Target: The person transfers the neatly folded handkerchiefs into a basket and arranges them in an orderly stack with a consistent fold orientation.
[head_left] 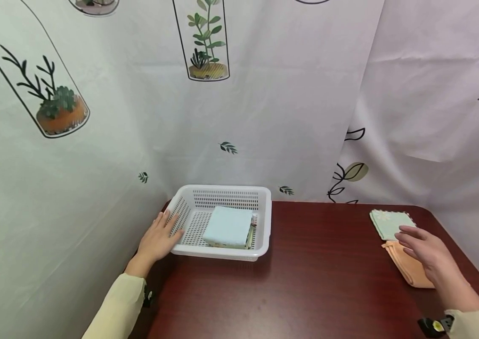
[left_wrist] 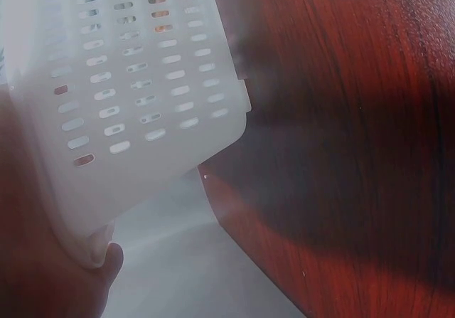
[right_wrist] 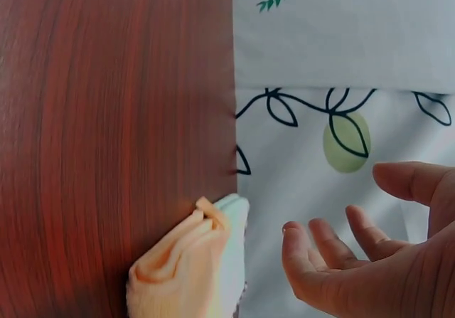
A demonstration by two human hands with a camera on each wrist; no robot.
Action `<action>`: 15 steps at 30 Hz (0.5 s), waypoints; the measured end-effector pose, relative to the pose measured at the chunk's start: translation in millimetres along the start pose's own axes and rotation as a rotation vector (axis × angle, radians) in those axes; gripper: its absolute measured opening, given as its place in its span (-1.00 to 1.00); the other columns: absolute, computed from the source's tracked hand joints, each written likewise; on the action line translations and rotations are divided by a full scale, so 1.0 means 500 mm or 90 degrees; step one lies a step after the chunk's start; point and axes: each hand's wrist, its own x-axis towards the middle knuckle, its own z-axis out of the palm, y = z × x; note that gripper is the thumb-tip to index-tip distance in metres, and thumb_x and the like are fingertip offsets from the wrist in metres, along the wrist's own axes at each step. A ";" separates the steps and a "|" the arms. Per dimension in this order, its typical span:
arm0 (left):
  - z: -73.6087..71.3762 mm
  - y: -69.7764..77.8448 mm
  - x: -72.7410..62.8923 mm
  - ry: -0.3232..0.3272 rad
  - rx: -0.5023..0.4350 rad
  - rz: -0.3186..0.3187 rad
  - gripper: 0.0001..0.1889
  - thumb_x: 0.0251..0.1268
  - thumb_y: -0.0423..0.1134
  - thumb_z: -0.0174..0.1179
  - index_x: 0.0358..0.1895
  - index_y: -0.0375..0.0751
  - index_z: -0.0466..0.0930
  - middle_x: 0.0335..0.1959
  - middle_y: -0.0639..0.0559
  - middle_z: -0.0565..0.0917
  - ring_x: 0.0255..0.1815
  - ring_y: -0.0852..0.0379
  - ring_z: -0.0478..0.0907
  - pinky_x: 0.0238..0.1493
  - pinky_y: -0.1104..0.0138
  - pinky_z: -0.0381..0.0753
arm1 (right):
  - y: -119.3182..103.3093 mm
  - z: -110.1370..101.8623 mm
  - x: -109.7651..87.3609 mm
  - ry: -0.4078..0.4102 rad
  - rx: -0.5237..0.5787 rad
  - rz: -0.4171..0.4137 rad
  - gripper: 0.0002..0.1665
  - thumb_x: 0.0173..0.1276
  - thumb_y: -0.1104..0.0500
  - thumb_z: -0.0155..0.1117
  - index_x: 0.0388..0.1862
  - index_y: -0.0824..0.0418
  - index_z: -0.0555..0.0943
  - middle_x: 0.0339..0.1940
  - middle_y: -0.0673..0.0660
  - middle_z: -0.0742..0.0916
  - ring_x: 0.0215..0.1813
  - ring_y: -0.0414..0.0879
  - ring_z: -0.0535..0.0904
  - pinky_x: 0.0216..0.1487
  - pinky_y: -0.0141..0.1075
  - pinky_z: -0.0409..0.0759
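Observation:
My left hand (head_left: 157, 239) rests on the left rim of a white perforated plastic basket (head_left: 222, 253), fingers spread and fairly straight. In the left wrist view the basket's slotted side wall (left_wrist: 142, 97) fills the upper left, with part of the hand (left_wrist: 35, 240) along its edge. Inside the basket lies a folded pale blue towel (head_left: 228, 226) on top of other folded cloth. My right hand (head_left: 427, 249), its fingers loosely bent and holding nothing, hovers over a folded orange towel (head_left: 410, 268). Just behind that lies a folded pale green towel (head_left: 389, 223) with a scalloped edge.
A dark red-brown wooden table (head_left: 307, 292) carries everything, its rounded far right corner beyond the green towel. White curtain cloth (head_left: 281, 103) printed with plants hangs close behind the table and along both sides. The basket stands at the table's far left corner.

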 end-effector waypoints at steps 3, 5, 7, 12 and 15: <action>0.001 -0.001 0.000 0.002 0.000 0.002 -0.28 0.53 0.06 0.03 0.57 -0.30 0.17 0.62 -0.38 -0.01 0.63 -0.37 -0.16 0.55 -0.23 -0.06 | 0.005 -0.005 -0.001 0.009 -0.008 0.002 -0.18 0.58 -0.09 0.10 0.50 0.49 0.18 0.30 0.41 0.43 -0.29 -0.72 0.41 -0.16 -0.54 0.64; 0.001 -0.002 0.000 0.004 0.001 0.003 -0.29 0.53 0.05 0.03 0.57 -0.30 0.17 0.62 -0.38 0.00 0.63 -0.38 -0.16 0.55 -0.23 -0.06 | 0.008 -0.009 -0.001 0.012 -0.009 0.003 -0.20 0.58 -0.09 0.09 0.49 0.47 0.20 0.42 0.55 0.24 -0.30 -0.73 0.39 -0.17 -0.55 0.64; 0.001 -0.002 0.000 0.005 0.002 0.003 -0.29 0.53 0.05 0.03 0.57 -0.30 0.17 0.62 -0.38 0.00 0.63 -0.38 -0.16 0.55 -0.23 -0.06 | 0.011 -0.014 0.000 0.015 -0.010 0.004 -0.25 0.58 -0.09 0.11 0.46 0.42 0.26 0.41 0.56 0.24 -0.30 -0.73 0.39 -0.18 -0.55 0.64; 0.002 -0.002 0.001 0.004 0.001 0.002 -0.29 0.53 0.05 0.03 0.57 -0.30 0.17 0.62 -0.37 0.00 0.63 -0.37 -0.16 0.55 -0.23 -0.06 | 0.023 -0.031 0.002 0.024 -0.020 0.004 -0.32 0.56 -0.09 0.14 0.40 0.37 0.32 0.12 0.16 0.52 -0.31 -0.71 0.40 -0.20 -0.56 0.62; 0.002 -0.002 0.001 0.004 0.001 0.002 -0.29 0.53 0.06 0.03 0.57 -0.29 0.17 0.62 -0.37 0.00 0.63 -0.37 -0.16 0.56 -0.23 -0.05 | 0.031 -0.041 0.004 0.036 -0.013 0.012 -0.30 0.54 -0.08 0.17 0.39 0.39 0.33 -0.11 -0.30 0.50 -0.32 -0.70 0.41 -0.22 -0.57 0.61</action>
